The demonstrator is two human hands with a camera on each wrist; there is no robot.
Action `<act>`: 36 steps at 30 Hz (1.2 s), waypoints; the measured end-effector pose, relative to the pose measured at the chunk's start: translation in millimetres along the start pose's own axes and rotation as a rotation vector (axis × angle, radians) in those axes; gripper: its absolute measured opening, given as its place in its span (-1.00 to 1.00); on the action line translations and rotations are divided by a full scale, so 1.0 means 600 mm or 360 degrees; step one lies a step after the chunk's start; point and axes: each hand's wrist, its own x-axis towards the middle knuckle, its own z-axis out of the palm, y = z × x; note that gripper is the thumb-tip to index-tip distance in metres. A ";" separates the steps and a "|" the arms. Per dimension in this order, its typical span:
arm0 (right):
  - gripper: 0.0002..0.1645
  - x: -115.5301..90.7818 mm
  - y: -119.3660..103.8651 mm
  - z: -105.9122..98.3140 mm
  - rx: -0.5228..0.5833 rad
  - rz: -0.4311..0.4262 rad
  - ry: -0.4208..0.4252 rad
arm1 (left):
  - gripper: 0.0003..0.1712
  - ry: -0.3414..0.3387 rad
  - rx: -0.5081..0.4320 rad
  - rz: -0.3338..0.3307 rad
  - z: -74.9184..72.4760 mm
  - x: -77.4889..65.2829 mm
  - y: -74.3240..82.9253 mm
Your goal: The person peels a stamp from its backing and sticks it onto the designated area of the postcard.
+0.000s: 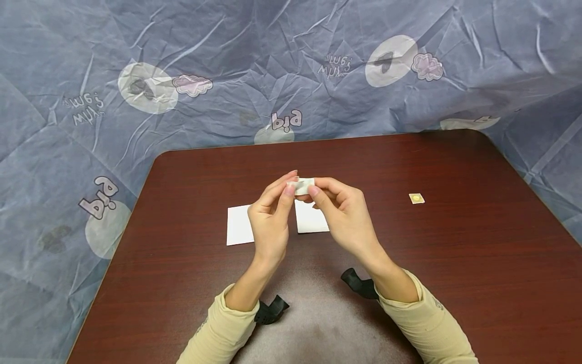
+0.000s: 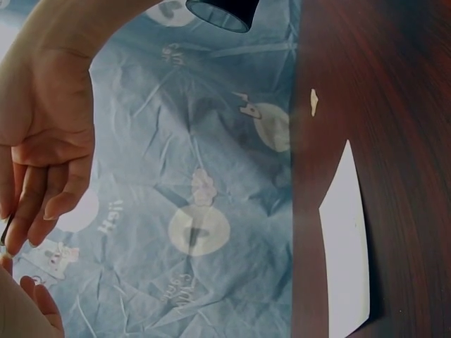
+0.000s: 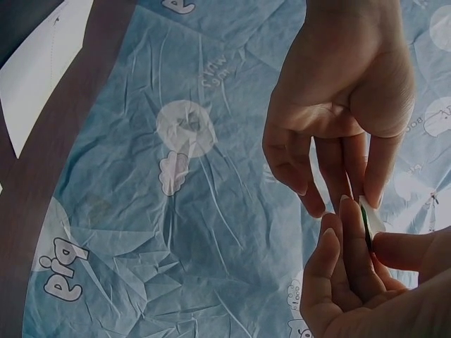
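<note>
Above the table, both hands pinch a small white paper-like piece between them. My left hand grips its left end with thumb and fingers; my right hand has its right end between thumb and forefinger. Seen from the right wrist, the small piece stands nearly edge-on with a dark green side. Below the hands lie two white square sheets, the left sheet partly behind the left hand and the right sheet partly behind the right hand.
A small pale square with a yellow round mark lies to the right on the dark red table. Black camera mounts sit at both wrists. A blue printed cloth hangs behind the table and along its sides.
</note>
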 end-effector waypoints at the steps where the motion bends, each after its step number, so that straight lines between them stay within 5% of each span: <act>1: -0.82 0.000 0.000 0.000 -0.0005 0.0001 0.0003 | -0.64 0.0002 0.0000 0.0001 0.000 0.000 0.000; 12: -0.82 0.001 0.000 -0.001 -0.0045 0.0022 0.0005 | -0.70 0.0017 -0.0026 -0.0015 -0.003 0.003 0.002; 25: -0.85 0.000 -0.002 -0.002 -0.0109 -0.0003 0.0043 | -0.69 0.0083 -0.0304 -0.0290 -0.018 0.017 0.010; 36: -0.81 -0.001 -0.001 -0.003 -0.0098 0.0031 -0.0002 | -0.74 0.0238 -0.0356 -0.0147 -0.067 0.062 0.024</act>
